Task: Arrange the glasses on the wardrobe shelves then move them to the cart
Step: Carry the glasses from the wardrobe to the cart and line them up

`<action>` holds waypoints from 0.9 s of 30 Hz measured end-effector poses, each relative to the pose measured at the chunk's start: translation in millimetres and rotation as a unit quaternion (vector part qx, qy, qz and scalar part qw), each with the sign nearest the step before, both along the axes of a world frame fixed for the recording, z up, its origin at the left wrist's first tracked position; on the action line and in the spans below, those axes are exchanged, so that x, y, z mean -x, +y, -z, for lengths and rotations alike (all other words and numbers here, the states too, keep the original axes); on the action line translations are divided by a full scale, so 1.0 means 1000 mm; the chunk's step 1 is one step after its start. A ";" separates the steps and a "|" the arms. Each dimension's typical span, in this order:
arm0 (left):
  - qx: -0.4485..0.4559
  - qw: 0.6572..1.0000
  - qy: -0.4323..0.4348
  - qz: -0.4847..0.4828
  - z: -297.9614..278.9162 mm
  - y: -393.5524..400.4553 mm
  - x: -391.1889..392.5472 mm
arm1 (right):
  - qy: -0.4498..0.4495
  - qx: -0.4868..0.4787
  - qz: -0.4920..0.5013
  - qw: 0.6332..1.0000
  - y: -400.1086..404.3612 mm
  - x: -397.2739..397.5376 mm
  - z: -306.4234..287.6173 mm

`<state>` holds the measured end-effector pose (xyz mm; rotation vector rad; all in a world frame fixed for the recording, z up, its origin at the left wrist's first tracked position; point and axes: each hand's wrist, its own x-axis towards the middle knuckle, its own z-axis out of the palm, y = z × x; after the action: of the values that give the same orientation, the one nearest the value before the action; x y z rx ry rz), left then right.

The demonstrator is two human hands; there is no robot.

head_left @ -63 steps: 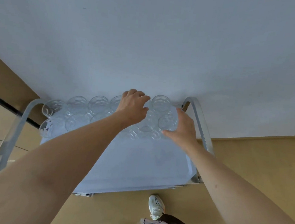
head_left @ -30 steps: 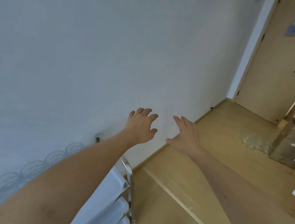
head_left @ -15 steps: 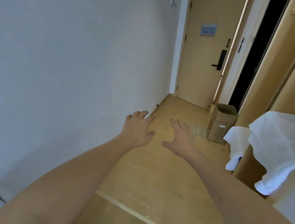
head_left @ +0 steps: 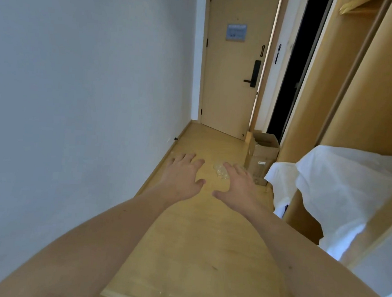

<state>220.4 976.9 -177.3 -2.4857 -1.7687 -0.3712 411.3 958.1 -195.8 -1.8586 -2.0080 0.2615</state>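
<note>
My left hand (head_left: 182, 176) and my right hand (head_left: 237, 186) are stretched out in front of me over the wooden floor, side by side, fingers spread and holding nothing. Neither the cart nor any glass on it is in view. A small pile of clear, glassy things (head_left: 220, 170) lies on the floor just beyond my right hand; I cannot tell what they are. At the right stands the wooden wardrobe (head_left: 349, 90), with a white cloth (head_left: 341, 190) draped over a shelf edge.
A white wall (head_left: 77, 92) runs along the left. A closed door (head_left: 231, 64) with a black handle ends the corridor. An open cardboard box (head_left: 261, 153) stands on the floor beside the wardrobe, next to a dark doorway (head_left: 290, 69).
My hands left the glasses on the cart and came away empty. The view swung right from the cart down the corridor, and the wardrobe has come into view.
</note>
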 end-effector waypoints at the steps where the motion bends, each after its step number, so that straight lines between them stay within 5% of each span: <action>1: -0.005 1.000 0.004 0.003 0.001 0.013 0.000 | -0.001 0.000 0.005 1.000 0.010 0.000 0.001; 16: 0.013 0.998 0.010 0.062 0.014 0.221 0.027 | -0.012 0.027 0.078 0.997 0.186 0.037 0.005; 27: 0.099 0.993 0.014 0.067 0.078 0.317 0.039 | -0.037 0.106 0.101 0.989 0.275 0.048 0.060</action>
<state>181.3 1293.6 -255.7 -2.7388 -1.7120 -0.1746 363.4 1233.4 -256.2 -2.2147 -1.8820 0.3659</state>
